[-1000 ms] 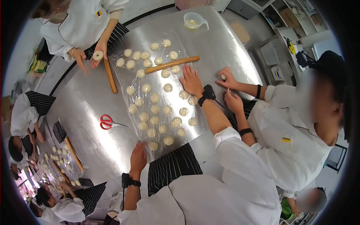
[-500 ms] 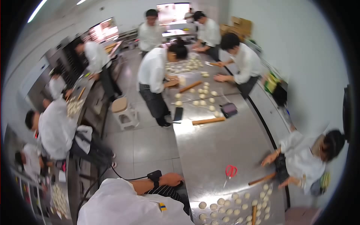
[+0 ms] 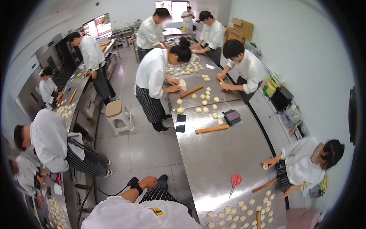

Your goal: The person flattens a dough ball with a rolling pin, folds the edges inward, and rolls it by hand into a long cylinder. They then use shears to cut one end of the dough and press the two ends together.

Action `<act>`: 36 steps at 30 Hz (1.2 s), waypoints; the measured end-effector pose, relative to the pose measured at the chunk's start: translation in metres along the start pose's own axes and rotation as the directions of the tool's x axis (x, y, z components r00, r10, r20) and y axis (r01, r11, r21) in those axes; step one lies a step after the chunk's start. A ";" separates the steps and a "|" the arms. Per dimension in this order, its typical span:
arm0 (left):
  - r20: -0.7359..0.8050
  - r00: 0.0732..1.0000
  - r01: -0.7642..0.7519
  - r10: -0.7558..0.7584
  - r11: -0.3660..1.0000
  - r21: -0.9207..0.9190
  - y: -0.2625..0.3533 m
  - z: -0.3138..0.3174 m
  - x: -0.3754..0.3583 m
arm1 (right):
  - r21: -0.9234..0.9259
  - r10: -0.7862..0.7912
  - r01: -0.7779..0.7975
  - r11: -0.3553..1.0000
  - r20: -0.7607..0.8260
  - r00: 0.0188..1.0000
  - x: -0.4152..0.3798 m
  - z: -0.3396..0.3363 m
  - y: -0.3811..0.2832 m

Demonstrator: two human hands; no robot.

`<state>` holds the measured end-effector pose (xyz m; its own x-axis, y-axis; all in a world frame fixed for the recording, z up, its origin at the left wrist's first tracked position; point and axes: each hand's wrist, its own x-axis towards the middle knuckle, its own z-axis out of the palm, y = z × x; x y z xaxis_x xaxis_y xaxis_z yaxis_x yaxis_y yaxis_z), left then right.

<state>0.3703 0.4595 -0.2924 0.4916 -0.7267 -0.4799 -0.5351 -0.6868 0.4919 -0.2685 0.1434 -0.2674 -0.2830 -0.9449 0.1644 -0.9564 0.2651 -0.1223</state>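
My left hand [image 3: 148, 182] hangs low beside my striped apron, off the table's left edge. Its fingers look curled in, and nothing shows in them. A black band with a small black device [image 3: 133, 182] and a cable sits around that wrist. My right hand is out of view. To the right of my body, on the steel table [image 3: 217, 160], lie red-handled scissors [image 3: 235, 181], several round dough pieces [image 3: 228, 209] and a rolling pin [image 3: 258, 219].
Across the table a person [image 3: 305, 160] touches a dough piece [image 3: 265, 166] near a rolling pin [image 3: 265, 185]. Further up lie a rolling pin [image 3: 212, 129], a phone [image 3: 180, 123] and a dark case [image 3: 231, 117]. A stool [image 3: 119, 116] stands in the aisle. Several people work around both tables.
My left hand has moved left, away from the table edge. The person across the table now has a hand on a dough piece. The view has steadied and shifted slightly.
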 end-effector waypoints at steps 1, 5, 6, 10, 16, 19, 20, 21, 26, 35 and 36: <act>0.014 1.000 -0.018 0.018 0.999 0.041 -0.011 -0.001 0.014 | 0.014 0.031 -0.031 0.999 0.013 0.999 -0.010 -0.001 0.007; -0.028 0.993 -0.114 0.114 0.993 -0.031 -0.014 -0.047 0.076 | 0.201 0.229 -0.244 0.949 0.092 0.969 -0.054 0.022 0.073; -0.029 0.991 -0.134 0.133 0.990 -0.042 -0.004 -0.064 0.089 | 0.256 0.296 -0.312 0.915 0.103 0.950 -0.072 0.020 0.084; 0.123 0.974 -0.180 0.190 0.980 -0.088 0.017 -0.123 0.125 | 0.396 0.469 -0.497 0.772 0.173 0.866 -0.156 -0.004 0.106; 0.178 0.946 -0.262 0.269 0.963 -0.065 0.017 -0.161 0.182 | 0.567 0.509 -0.594 0.570 0.324 0.797 -0.206 -0.027 0.086; 0.115 0.949 -0.277 0.292 0.952 -0.131 0.019 -0.139 0.210 | 0.616 0.513 -0.589 0.523 0.325 0.795 -0.225 -0.028 0.027; 0.127 0.950 -0.269 0.285 0.954 -0.129 0.021 -0.128 0.217 | 0.583 0.513 -0.604 0.544 0.339 0.789 -0.229 -0.027 0.002; 0.068 0.965 -0.232 0.254 0.944 -0.236 0.027 -0.118 0.228 | 0.543 0.496 -0.615 0.572 0.368 0.786 -0.233 -0.020 -0.019; -0.252 0.965 -0.165 0.078 0.923 -0.348 0.091 -0.093 0.307 | 0.528 0.059 -0.377 0.761 0.522 0.851 -0.237 0.028 -0.178; -0.322 0.916 -0.123 0.240 0.931 0.343 0.221 -0.156 0.407 | 0.716 -0.399 -0.223 0.662 0.587 0.704 -0.131 0.004 -0.393; -0.195 0.944 -0.166 0.267 0.893 0.419 0.224 -0.157 0.414 | 0.714 -0.349 -0.248 0.655 0.576 0.739 -0.126 0.009 -0.404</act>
<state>0.5616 0.0027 -0.2665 0.4552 -0.8719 -0.1802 -0.8471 -0.4865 0.2140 0.1540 0.1534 -0.2475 0.1667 -0.9013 -0.3998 -0.5046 0.2704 -0.8199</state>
